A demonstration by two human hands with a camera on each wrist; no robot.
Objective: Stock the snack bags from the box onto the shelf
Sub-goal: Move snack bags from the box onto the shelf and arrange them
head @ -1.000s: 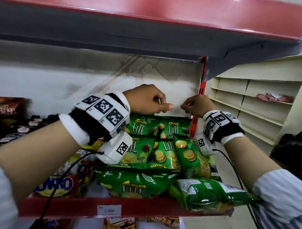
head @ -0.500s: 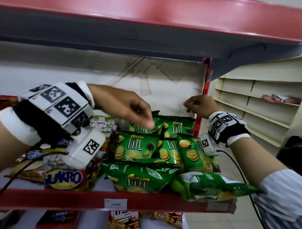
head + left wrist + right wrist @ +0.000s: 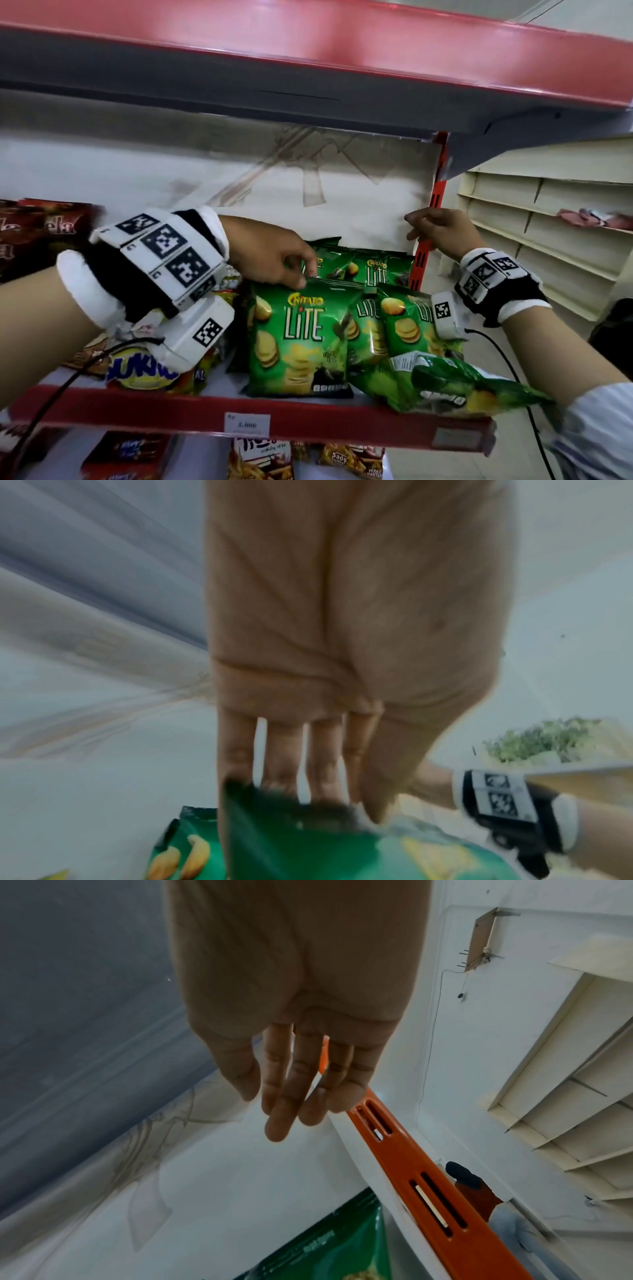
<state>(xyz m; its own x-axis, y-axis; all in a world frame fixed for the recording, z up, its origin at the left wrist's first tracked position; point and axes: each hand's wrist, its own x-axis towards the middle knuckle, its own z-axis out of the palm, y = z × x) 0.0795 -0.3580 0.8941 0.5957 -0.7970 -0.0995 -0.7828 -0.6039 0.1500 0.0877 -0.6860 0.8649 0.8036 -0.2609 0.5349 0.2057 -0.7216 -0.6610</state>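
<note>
Several green Chitato Lite snack bags [image 3: 387, 274] fill the right end of the red-edged shelf [image 3: 191, 409]. At the front, one green bag [image 3: 298, 339] stands upright. My left hand [image 3: 305, 277] pinches its top seam; in the left wrist view the fingers sit behind the seam of this bag [image 3: 291, 845] and the thumb in front, at my left hand [image 3: 342, 802]. Another green bag [image 3: 472, 387] lies flat, overhanging the shelf's front right corner. My right hand [image 3: 416, 228] hovers by the red upright [image 3: 426, 240], fingers relaxed and holding nothing, as the right wrist view of the right hand [image 3: 281, 1112] confirms.
Sukro bags [image 3: 140, 370] lie left of the green ones, with dark red bags [image 3: 44, 233] further left. The upper shelf [image 3: 308, 68] hangs low overhead. Cream shelving [image 3: 548, 222] stands to the right. More snack bags [image 3: 260, 459] sit on the shelf below.
My left hand came down from the back wall to the front bag, which was lying flat and now stands upright. My right hand stayed near the red upright.
</note>
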